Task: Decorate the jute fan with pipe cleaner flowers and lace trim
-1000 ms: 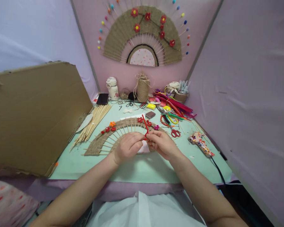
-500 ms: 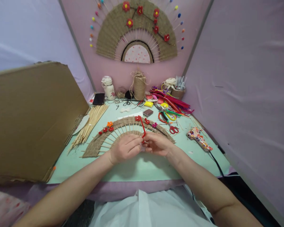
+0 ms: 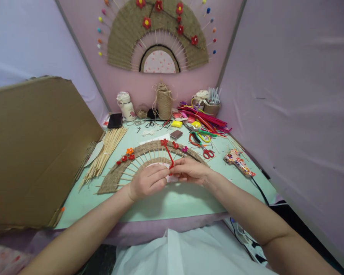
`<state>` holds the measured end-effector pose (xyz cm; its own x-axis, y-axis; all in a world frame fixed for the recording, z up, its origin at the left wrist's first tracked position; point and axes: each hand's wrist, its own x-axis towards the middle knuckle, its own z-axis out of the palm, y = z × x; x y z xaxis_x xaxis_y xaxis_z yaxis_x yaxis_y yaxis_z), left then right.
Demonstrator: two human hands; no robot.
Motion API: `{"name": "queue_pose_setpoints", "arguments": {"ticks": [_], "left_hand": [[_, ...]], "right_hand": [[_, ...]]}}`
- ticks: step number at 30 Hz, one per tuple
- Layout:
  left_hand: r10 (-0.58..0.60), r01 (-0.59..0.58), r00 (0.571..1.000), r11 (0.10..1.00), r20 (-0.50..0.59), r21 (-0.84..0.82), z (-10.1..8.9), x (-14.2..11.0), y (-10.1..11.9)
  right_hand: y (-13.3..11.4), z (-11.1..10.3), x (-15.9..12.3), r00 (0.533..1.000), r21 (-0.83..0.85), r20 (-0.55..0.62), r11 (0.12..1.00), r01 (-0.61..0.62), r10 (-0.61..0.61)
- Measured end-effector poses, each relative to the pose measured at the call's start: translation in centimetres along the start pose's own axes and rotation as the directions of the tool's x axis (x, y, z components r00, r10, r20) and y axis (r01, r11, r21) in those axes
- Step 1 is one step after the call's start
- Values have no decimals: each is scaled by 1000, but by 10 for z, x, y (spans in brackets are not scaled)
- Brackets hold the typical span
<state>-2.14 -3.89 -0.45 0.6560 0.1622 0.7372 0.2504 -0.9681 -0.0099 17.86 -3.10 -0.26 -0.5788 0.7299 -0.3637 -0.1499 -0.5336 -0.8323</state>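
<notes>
Between my two hands is a red pipe cleaner (image 3: 169,154), its free end rising toward the far side and its lower end bent at the fingertips. My left hand (image 3: 150,181) pinches it from the left, and my right hand (image 3: 190,170) pinches it from the right. Both hands are closed, partly covering the lower end. Below and behind them lies a woven twine fan (image 3: 110,179) with thin stick ribs. Along its band sit small flowers: a red one (image 3: 164,142), an orange one (image 3: 130,151) and a magenta one (image 3: 185,149), among others.
A bundle of sticks (image 3: 106,154) and a cardboard sheet (image 3: 40,152) stand left. Red-handled scissors (image 3: 208,153), a patterned glue gun (image 3: 239,163) with its cord, and pipe cleaners (image 3: 205,116) lie right. Behind are a twine spool (image 3: 164,102) and a bottle (image 3: 126,106). A finished fan (image 3: 120,46) hangs above.
The camera view has shifted a little, so the scene sits further left. Both hands keep their pinch on the red pipe cleaner, with the fingertips slightly moved.
</notes>
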Motion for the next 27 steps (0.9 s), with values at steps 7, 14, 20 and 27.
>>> {"name": "queue_pose_setpoints", "arguments": {"ticks": [7, 14, 20, 27], "left_hand": [[41, -40, 997, 999, 59, -18, -1, 1, -5], [-605, 505, 784, 751, -136, -425, 10, 8, 17], [-929, 476, 267, -105, 257, -873, 4, 39, 41], [-711, 242, 93, -663, 697, -708, -12, 50, 64]], "right_hand": [[1, -2, 0, 997, -102, -11, 992, 69, -70], [-2, 12, -8, 910, -300, -76, 880, 368, -407], [-6, 9, -21, 684, -627, 82, 496, 601, -724], [-20, -9, -39, 242, -588, 725, -397, 705, -644]]}}
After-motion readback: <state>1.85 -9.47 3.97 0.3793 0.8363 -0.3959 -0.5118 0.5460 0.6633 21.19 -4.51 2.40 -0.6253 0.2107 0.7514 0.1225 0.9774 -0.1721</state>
